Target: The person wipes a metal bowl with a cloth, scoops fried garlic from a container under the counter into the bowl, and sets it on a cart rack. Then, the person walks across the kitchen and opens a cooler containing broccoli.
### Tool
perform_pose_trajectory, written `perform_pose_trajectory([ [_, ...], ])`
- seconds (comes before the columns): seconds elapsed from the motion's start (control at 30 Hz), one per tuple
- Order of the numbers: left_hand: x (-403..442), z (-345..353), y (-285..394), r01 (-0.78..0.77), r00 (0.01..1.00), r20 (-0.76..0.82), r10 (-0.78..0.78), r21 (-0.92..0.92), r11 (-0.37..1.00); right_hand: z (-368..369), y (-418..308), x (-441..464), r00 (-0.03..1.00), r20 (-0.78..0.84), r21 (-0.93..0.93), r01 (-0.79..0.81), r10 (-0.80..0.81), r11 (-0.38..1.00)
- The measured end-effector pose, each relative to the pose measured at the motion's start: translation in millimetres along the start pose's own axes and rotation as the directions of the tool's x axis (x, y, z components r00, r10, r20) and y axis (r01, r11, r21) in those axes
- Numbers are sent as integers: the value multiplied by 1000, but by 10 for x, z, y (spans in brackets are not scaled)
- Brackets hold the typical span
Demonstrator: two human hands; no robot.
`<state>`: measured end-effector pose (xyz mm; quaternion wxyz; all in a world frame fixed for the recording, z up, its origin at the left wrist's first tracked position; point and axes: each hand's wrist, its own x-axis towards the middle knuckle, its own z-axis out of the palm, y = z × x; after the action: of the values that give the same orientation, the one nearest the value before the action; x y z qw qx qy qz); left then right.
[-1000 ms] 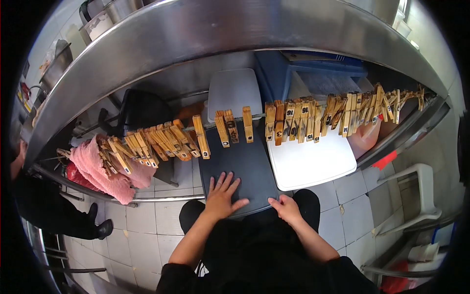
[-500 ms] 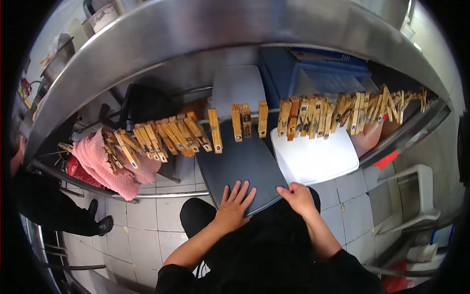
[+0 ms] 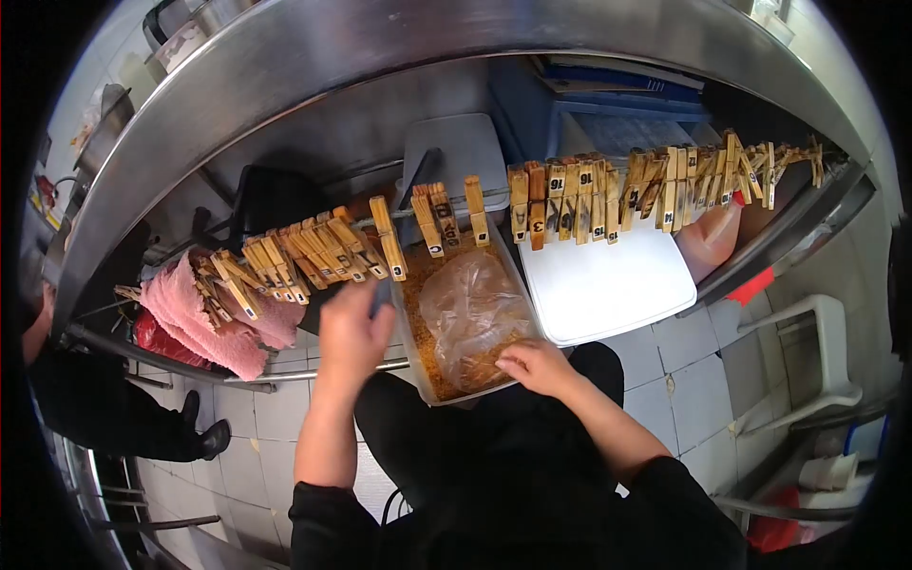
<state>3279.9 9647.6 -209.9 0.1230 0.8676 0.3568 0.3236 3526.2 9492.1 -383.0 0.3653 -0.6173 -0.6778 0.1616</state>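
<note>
Left hand: apparently gripping dark lid, tilted on edge, seemingly so bag stays exposed.
Right hand: narrow, at near-right corner; hold unclear.
Tub: near centre, presumably for reach.

Left hand farther forward, right hand nearer, its fingers bent.

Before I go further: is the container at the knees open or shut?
Open: the container shows a clear plastic bag and orange bits inside.
</note>
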Motion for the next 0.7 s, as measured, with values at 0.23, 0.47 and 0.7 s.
perform_pose_trajectory([
  [0.23, 95, 134, -870, 207, 857, -439, -269, -184, 961, 223, 68, -9, 985, -169, -143, 12, -36, 990],
  [0.47, 652, 788, -1266, -314, 606, -486, -630, -874, 371, 250, 54, -4, 987, -155, -222, 16, -51, 975],
  [0.7, 1501, 2338, -1508, 61, 719, -563, -408, -534, 843, 232, -24, -20, 987, -147, -285, 14, -59, 958],
])
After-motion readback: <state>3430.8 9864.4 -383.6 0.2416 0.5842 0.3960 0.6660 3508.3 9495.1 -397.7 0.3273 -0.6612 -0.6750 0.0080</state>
